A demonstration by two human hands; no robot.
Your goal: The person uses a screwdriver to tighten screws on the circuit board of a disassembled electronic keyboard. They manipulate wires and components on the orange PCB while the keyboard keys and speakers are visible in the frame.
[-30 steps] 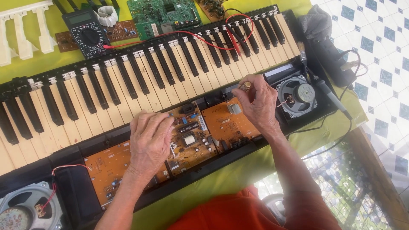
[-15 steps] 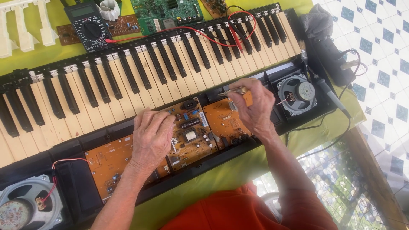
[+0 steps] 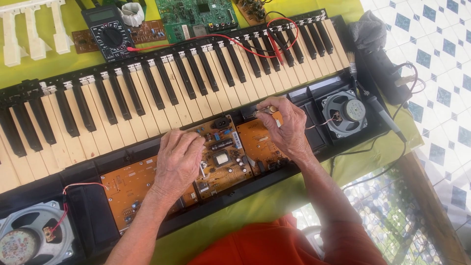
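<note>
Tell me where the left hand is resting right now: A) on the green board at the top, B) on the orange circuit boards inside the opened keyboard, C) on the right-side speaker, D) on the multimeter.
B: the left hand lies flat on the orange circuit boards, below the keys.

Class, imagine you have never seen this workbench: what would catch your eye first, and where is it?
First, the opened keyboard running across the yellow-green table, its orange circuit boards bared along the near edge. The left hand rests on those boards; the right hand pinches a small tool above them. A round speaker sits at the right end.
</note>
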